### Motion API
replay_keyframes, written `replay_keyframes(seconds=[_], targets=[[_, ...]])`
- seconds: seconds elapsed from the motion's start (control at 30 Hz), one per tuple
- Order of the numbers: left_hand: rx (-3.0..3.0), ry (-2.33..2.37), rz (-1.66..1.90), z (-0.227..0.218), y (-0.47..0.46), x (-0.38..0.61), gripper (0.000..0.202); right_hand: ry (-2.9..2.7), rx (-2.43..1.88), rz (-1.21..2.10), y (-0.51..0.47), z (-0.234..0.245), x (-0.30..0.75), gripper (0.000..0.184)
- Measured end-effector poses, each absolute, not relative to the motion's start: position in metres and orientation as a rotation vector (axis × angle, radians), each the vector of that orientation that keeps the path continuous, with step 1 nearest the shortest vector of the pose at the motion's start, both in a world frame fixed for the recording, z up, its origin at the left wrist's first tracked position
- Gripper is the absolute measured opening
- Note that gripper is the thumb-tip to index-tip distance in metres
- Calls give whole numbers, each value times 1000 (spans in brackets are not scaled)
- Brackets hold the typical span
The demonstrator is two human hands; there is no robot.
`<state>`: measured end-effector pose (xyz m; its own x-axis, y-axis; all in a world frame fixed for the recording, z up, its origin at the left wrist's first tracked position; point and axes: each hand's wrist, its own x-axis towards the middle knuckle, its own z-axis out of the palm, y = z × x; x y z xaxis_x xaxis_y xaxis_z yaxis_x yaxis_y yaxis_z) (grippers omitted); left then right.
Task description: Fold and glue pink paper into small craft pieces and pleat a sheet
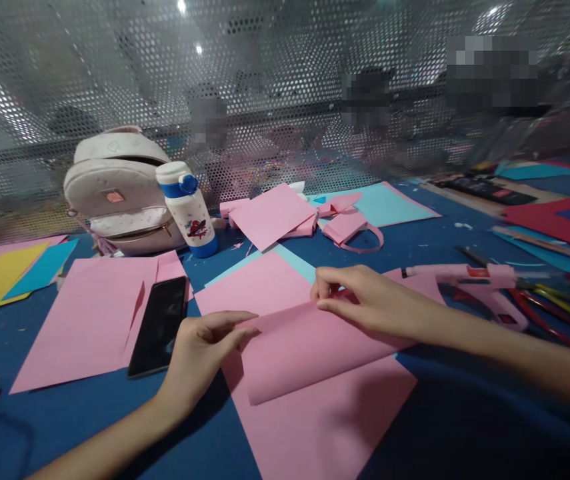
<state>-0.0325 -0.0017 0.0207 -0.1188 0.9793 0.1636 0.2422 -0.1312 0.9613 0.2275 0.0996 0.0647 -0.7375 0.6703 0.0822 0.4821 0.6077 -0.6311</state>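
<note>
A large pink paper sheet [325, 413] lies on the blue table [55, 427] in front of me, its near part folded over towards the far edge. My left hand [203, 350] pinches the folded flap at its left corner. My right hand [365, 297] pinches the flap's upper right edge, fingers pressed on the paper. A light blue sheet [289, 260] lies partly under the pink one.
A black phone [159, 325] rests on more pink paper [79, 320] at the left. Behind stand a white backpack [115, 193] and a white-and-blue bottle [189, 210]. Pink paper bows [345, 223] lie mid-table. A pink glue gun [479, 283] and pencils lie right. A perforated metal screen closes the back.
</note>
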Motion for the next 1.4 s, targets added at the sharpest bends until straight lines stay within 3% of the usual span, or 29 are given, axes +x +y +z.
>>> replay_keyframes(seconds=[1.4], targets=[[1402, 1393, 1300, 20, -2, -33, 12, -2529, -968, 808, 98, 64, 225, 12]])
